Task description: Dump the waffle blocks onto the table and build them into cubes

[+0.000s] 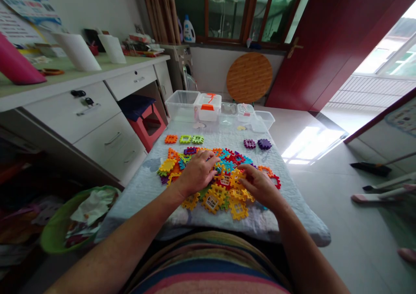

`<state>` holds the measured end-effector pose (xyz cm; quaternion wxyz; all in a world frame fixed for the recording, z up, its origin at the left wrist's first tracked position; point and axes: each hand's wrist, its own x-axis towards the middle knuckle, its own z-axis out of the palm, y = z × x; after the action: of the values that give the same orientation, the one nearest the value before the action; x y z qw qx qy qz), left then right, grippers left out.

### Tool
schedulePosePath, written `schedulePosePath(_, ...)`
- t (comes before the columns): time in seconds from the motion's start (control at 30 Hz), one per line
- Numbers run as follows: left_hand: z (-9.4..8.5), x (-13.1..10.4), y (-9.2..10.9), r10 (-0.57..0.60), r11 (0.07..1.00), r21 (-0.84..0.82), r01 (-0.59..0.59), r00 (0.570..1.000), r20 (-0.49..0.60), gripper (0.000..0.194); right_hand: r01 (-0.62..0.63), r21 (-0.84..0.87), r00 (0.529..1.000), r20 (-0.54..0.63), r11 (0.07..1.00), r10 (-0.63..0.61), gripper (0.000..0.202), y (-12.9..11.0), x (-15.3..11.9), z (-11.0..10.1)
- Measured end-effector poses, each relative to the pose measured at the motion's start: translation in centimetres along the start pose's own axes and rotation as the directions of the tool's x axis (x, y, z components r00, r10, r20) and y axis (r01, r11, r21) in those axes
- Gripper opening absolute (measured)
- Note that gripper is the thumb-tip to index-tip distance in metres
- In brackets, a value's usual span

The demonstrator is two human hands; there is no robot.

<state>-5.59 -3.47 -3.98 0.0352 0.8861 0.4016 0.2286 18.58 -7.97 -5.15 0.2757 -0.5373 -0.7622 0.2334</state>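
Note:
A pile of colourful toothed plastic pieces (pixel 212 198) covers the middle of the cloth-covered table (pixel 146 198). My left hand (pixel 199 170) is over the left part of the pile, its fingers bent and apart, with nothing visible between them. At the pile's right side, my right hand (pixel 258 183) has thumb and forefinger at the edge of a yellow piece (pixel 236 178). Behind the pile lie an orange piece (pixel 171 139), a lime piece (pixel 185 139) and a green piece (pixel 197 140) on the left. Two purple stacks (pixel 249 143) (pixel 264 144) sit on the right.
Along the table's far edge stand a clear bin (pixel 182 105), a lidded box with orange clasps (pixel 208 108) and smaller clear containers (pixel 246 111). A red stool (pixel 149 125) and a green basket (pixel 52 229) are on the left. A desk (pixel 94 108) runs along the left wall.

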Motion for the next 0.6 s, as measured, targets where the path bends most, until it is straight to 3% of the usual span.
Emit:
schedulePosePath(0.1, -0.3, -1.0, 0.3, 0.018, 1.000, 0.013, -0.017, 0.994, -0.109, 0.031, 0.007, -0.016, 0.996, -0.086, 1.000, -0.008, 0.030, 0.3, 0.3, 0.6)
schedulePosePath(0.17, -0.6, -2.0, 0.6, 0.050, 0.998, -0.027, -0.053, 0.992, -0.117, 0.030, 0.036, -0.056, 0.988, -0.150, 0.998, -0.044, 0.028, 0.6, 0.4, 0.9)
schedulePosePath(0.27, -1.1, -3.6, 1.2, 0.133, 0.987, -0.085, -0.134, 0.991, -0.012, 0.031, 0.076, -0.122, 0.979, -0.180, 0.990, -0.098, 0.027, 0.8, 0.1, 1.1)
schedulePosePath(0.43, -1.3, -5.2, 1.9, 0.217, 0.975, -0.096, -0.201, 0.954, 0.205, 0.048, 0.130, -0.232, 0.985, -0.085, 0.964, -0.153, 0.048, 0.7, -1.0, 0.7)
schedulePosePath(0.6, -0.7, -5.4, 2.0, 0.227, 0.973, -0.101, -0.208, 0.943, 0.244, 0.044, 0.098, -0.284, 0.993, -0.029, 0.954, -0.111, 0.056, 0.8, -1.4, 1.0)
